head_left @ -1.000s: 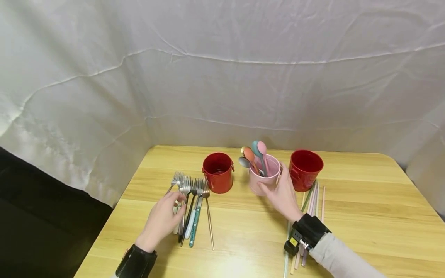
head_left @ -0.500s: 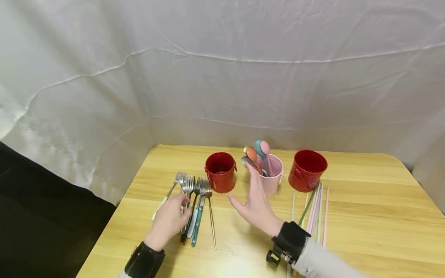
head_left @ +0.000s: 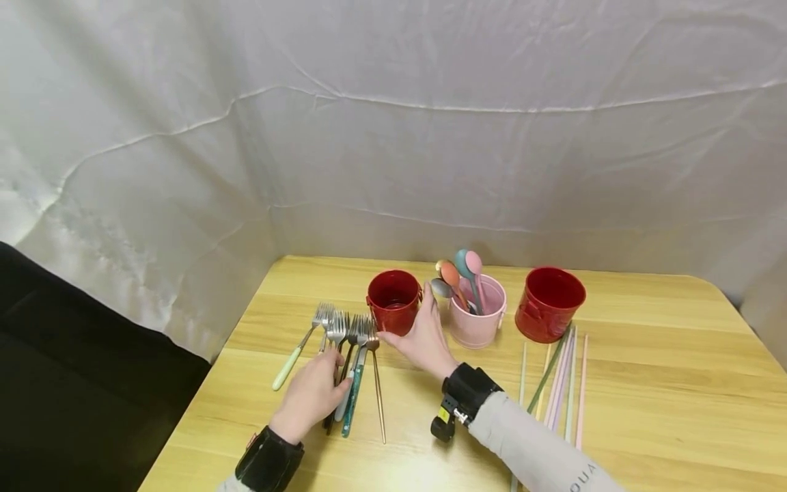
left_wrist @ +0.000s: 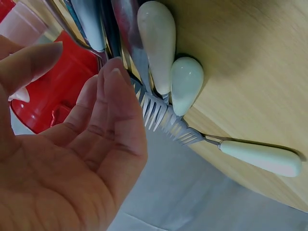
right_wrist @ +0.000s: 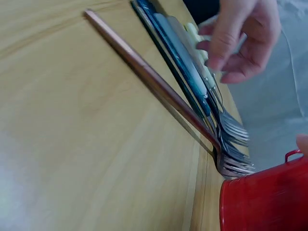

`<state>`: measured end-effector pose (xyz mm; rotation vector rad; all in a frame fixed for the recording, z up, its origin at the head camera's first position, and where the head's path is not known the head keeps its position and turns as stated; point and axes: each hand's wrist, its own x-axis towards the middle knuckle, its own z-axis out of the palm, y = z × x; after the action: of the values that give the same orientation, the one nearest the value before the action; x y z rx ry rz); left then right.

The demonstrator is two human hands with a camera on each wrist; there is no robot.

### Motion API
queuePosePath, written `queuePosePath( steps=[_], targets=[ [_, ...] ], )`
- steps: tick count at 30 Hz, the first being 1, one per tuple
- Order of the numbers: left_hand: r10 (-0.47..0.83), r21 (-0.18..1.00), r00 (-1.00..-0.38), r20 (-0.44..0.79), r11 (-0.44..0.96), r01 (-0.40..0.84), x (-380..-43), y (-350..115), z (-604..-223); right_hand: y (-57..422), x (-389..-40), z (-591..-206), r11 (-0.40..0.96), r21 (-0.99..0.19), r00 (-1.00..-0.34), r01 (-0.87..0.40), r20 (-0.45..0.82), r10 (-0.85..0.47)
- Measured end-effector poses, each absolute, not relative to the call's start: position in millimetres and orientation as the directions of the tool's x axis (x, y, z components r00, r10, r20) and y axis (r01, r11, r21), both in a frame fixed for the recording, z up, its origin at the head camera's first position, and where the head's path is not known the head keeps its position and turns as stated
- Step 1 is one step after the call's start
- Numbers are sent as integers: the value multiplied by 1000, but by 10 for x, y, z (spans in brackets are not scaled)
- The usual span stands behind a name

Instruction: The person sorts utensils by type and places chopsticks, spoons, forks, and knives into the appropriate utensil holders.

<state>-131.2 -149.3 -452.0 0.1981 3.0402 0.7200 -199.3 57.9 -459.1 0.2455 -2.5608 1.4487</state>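
Note:
My left hand [head_left: 312, 393] hovers low over a row of forks, its fingers loosely bent and the thumb apart, nothing between them in the left wrist view. A fork with a pale green handle [left_wrist: 260, 158] lies off to the left. At the row's right are a teal-handled fork [head_left: 353, 403] and a copper-coloured fork [right_wrist: 149, 77]. Spread around the front right of the left red bucket [head_left: 395, 320] is my right hand [head_left: 424, 345], thumb low at its front and fingers by its right side. The fork tines point toward this bucket.
A pink bucket [head_left: 473, 329] holding several spoons [head_left: 451, 275] stands right of my right hand. Farther right is another red bucket [head_left: 544, 318], with several chopsticks [head_left: 564, 383] lying before it. A grey cloth [head_left: 430, 171] hangs behind the table.
My right hand has left the pink bucket and moved left to the red one. The pale green fork now lies apart at the left; my left hand stays over the forks.

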Motion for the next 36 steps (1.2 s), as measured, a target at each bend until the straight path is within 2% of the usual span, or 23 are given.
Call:
queuePosePath(
  steps=[4, 7, 12, 28, 36],
  targets=[
    [121, 443, -992, -16, 891, 102, -1328, -1499, -4551, 526, -2100, -4629, 413, -884, -974, -218, 226, -29],
    [119, 447, -993, -27, 890, 95, -1349, -1513, -4574, 490, -2166, -4661, 358, -900, -965, -249, 261, -15],
    [110, 444, -994, 0, 891, 98, -1393, -1544, -4604, 440, -2230, -4700, 308, -915, -959, -262, 282, 22],
    [112, 401, -994, -5, 911, 100, -1448, -1617, -4644, 390, -2346, -4823, 302, -920, -951, -249, 291, 103],
    [79, 436, -997, -27, 898, 59, -1501, -1638, -4635, 381, -2357, -4813, 307, -925, -957, -225, 269, 110]
  ],
)
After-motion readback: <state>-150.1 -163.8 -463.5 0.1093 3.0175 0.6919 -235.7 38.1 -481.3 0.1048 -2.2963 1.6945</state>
